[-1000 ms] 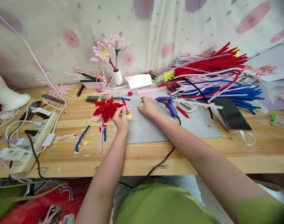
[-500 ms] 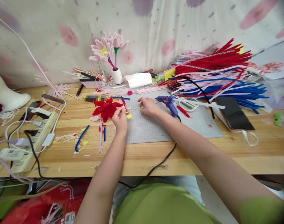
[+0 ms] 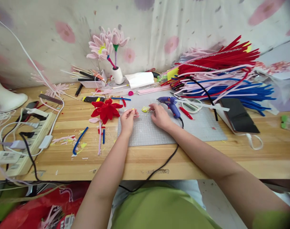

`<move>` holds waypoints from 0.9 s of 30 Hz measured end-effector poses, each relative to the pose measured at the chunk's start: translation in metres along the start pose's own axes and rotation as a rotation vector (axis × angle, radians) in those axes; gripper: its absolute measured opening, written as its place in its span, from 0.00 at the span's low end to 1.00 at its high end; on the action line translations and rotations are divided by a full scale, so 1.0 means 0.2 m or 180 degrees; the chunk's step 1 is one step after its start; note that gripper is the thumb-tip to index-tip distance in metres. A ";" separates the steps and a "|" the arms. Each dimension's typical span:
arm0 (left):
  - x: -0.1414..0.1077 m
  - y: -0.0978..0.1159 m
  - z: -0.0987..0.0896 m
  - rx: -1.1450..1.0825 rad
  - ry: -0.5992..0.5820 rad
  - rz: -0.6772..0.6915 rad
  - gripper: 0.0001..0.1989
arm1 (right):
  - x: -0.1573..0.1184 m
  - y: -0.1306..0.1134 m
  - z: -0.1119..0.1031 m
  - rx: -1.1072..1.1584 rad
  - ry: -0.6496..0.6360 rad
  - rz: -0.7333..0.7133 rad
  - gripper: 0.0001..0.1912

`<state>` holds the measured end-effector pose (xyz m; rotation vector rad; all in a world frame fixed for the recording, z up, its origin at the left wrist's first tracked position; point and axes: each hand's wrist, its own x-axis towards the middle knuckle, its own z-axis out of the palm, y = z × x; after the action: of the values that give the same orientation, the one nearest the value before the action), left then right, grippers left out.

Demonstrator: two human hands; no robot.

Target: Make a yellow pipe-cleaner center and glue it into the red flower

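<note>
My left hand [image 3: 127, 122] is closed in a pinch over the left part of the grey cutting mat [image 3: 149, 133]. Between its fingertips shows a thin white strand with a small yellow tip; its exact kind is hard to make out. On the mat lies a small heap of yellow-tipped strands [image 3: 145, 109]. Just right of this heap rests my right hand [image 3: 159, 117], fingers apart and bent, with nothing visible in them. A red fuzzy flower [image 3: 106, 110] made of pipe cleaners lies left of my left hand. The purple glue gun [image 3: 171, 105] lies beyond my right hand.
Scissors [image 3: 193, 105], a red marker-like piece [image 3: 186, 113] and a phone [image 3: 239, 115] lie to the right. Bundled pipe cleaners [image 3: 221, 66] fill the back right. A power strip [image 3: 32, 144] with cables stands left. A vase [image 3: 117, 75] holds pink flowers. The glue gun's cord [image 3: 164, 162] crosses the front edge.
My left hand has moved right, away from the red flower. My right hand has shifted right, off the yellow heap, which now shows.
</note>
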<state>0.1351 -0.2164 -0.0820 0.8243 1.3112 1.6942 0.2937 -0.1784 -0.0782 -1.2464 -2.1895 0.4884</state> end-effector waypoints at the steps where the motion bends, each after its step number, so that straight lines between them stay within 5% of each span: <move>1: 0.01 0.00 0.01 0.0002 -0.0025 -0.0011 0.11 | -0.01 0.01 0.01 -0.0020 0.0003 -0.0014 0.26; 17: 0.06 -0.05 0.08 0.0447 -0.0407 -0.0263 0.09 | 0.00 0.01 0.00 0.0020 -0.0012 0.0082 0.24; 27: 0.05 -0.06 0.08 0.0468 -0.0299 -0.0164 0.11 | -0.01 0.00 -0.01 -0.0006 0.0043 0.0338 0.23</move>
<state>0.1462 -0.1986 -0.0904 0.9357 1.3926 1.5146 0.2950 -0.1799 -0.0766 -1.3682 -2.1210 0.5186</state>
